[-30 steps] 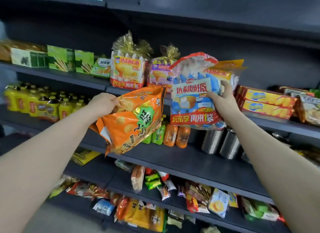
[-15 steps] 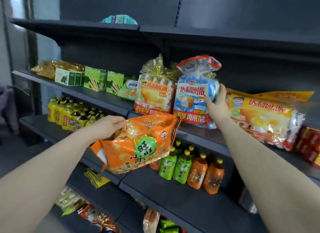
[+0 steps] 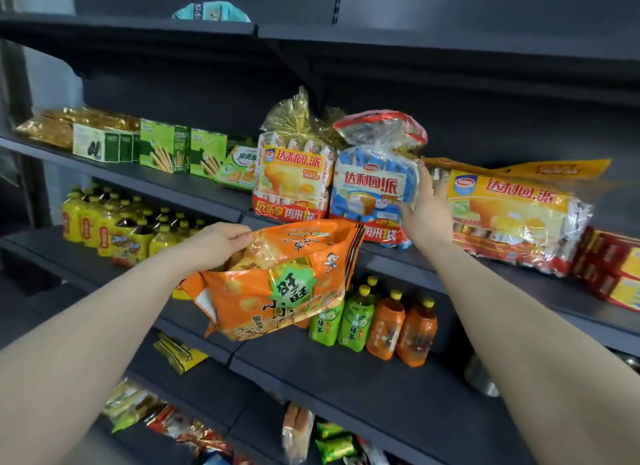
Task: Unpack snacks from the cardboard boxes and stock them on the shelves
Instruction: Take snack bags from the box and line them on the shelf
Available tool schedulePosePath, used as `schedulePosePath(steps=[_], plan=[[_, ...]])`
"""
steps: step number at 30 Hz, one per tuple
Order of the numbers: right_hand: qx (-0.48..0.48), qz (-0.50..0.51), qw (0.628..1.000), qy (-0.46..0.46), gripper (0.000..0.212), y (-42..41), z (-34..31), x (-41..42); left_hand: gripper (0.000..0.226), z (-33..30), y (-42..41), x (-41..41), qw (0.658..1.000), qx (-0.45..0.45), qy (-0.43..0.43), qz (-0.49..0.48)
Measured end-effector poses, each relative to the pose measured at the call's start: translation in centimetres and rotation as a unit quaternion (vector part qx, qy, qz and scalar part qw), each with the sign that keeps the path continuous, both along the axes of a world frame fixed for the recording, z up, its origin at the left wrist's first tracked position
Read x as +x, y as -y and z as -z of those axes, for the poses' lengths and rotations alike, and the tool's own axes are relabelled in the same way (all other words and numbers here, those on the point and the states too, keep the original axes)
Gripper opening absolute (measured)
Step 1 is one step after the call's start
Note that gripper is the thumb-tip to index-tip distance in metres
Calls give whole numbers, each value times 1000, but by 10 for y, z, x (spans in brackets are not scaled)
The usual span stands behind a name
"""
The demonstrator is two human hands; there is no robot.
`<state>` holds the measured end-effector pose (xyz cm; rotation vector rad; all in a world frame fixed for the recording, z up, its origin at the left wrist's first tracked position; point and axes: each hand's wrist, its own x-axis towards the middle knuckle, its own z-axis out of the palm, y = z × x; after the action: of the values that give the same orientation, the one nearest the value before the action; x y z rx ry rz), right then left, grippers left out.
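Shelving (image 3: 194, 191) of dark metal, tiered. At far left, crinkled gold packets (image 3: 45, 129) and green cartons (image 3: 166, 149) above, yellow-labelled bottles (image 3: 104, 229) below. Then left hand (image 3: 218, 245), fingers curled, pinching top edge of glossy orange snack bag (image 3: 277, 284), held in the air before green and orange tea bottles (image 3: 374, 319). Above, yellow cake pack (image 3: 292, 180) upright on the shelf, touching blue cake pack (image 3: 372, 194) just beside it. Right hand (image 3: 427, 210), fingers straight, pressed flat against blue pack's side. Further right, long yellow cake pack (image 3: 512, 212) lying flat; red boxes (image 3: 613, 267) at the edge.
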<state>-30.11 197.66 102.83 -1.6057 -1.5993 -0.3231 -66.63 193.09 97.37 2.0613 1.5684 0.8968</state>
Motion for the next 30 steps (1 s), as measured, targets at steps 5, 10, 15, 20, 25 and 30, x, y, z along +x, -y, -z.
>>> schedulePosePath(steps=[5,10,15,20,25,30], plan=[[-11,27,999,26,27,49,7,-18,29,-4,11,8,1000,-8,10,20],[-262,-65,886,-376,64,105,21,-43,25,-1,34,37,991,96,-20,89],[-329,-75,796,-501,53,168,28,-21,19,-1,72,65,940,260,-109,190],[-271,-17,858,-436,22,219,32,-3,31,1,102,93,915,270,-159,253],[-114,-64,894,-428,28,277,13,19,95,12,113,115,953,92,6,287],[-17,-112,894,-432,32,321,4,55,115,25,118,146,934,-258,133,206]])
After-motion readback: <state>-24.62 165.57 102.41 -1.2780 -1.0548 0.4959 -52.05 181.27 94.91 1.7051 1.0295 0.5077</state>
